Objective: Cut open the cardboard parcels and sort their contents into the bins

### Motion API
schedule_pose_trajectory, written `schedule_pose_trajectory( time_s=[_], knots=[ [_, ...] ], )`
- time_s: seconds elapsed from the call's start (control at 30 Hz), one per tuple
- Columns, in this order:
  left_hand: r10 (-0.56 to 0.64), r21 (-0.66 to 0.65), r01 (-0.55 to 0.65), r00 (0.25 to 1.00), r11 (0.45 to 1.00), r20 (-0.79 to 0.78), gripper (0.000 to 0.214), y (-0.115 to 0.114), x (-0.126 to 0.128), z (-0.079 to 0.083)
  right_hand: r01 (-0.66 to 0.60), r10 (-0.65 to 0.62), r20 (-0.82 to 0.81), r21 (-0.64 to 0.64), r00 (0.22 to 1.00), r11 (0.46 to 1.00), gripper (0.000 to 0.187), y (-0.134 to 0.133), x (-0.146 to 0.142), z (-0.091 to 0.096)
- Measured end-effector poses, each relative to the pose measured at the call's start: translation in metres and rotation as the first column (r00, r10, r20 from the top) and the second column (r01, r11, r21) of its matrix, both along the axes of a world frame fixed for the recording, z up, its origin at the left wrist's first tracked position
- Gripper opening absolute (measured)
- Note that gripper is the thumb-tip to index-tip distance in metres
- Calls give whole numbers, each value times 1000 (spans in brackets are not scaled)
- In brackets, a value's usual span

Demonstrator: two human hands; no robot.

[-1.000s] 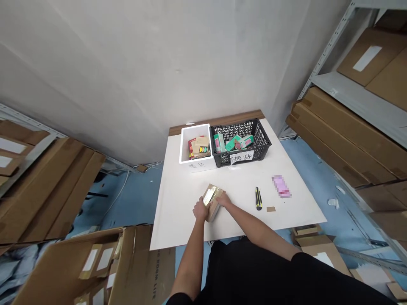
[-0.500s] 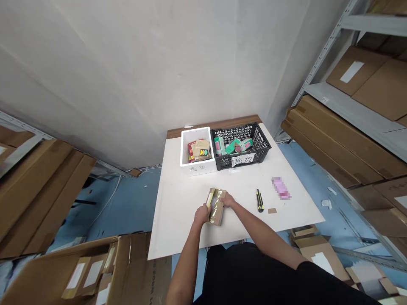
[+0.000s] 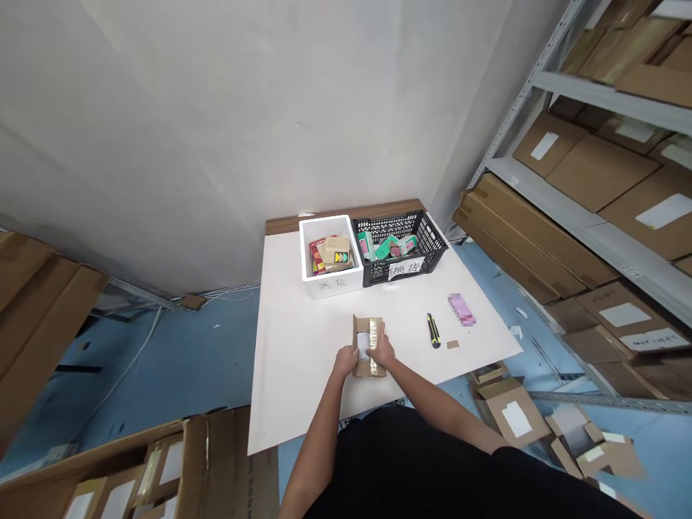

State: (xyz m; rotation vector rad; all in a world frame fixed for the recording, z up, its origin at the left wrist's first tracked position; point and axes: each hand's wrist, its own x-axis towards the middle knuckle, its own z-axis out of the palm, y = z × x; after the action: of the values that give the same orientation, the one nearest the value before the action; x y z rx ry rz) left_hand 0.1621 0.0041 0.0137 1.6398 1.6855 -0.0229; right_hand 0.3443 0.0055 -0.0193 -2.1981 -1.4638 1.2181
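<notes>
A small cardboard box (image 3: 370, 368) with shiny tape down its right flap lies near the front of the white table (image 3: 300, 346). Its left flap stands up, and something whitish (image 3: 362, 342) shows inside. My left hand (image 3: 346, 360) grips the box's left side. My right hand (image 3: 383, 349) is closed over the taped right flap, its thumb reaching toward the opening. Just right of that hand lies a black and yellow utility knife (image 3: 433, 331), beside a small brown cardboard scrap (image 3: 453, 344).
At the back stand a white foam box (image 3: 332, 285) holding small packets and a black plastic crate (image 3: 432, 265) with green boxes. A blurred pink item (image 3: 461, 310) lies to the right. Shelves of cartons (image 3: 600, 169) line the right side; a large open carton (image 3: 216, 454) sits at lower left.
The box has been opened along its left side, its flap now raised and the inside showing. My right thumb has moved in over the opening. The whole view has turned somewhat right.
</notes>
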Motion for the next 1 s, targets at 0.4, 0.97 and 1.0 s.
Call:
schedule_pose_trajectory(
  time_s=[0.4,0.97,1.0],
  knots=[
    [132,34,-136,986,990,98,63,-8,-29,-14,303,-284,-350,-2,893,953,72,-38,44,16],
    [-449,293,373,855,880,260,34,-31,-24,-8,-313,213,462,152,861,937,87,-4,4,29],
    [-442,286,367,856,885,269,34,-34,-26,-9,-317,216,454,157,864,935,90,4,5,30]
  ],
)
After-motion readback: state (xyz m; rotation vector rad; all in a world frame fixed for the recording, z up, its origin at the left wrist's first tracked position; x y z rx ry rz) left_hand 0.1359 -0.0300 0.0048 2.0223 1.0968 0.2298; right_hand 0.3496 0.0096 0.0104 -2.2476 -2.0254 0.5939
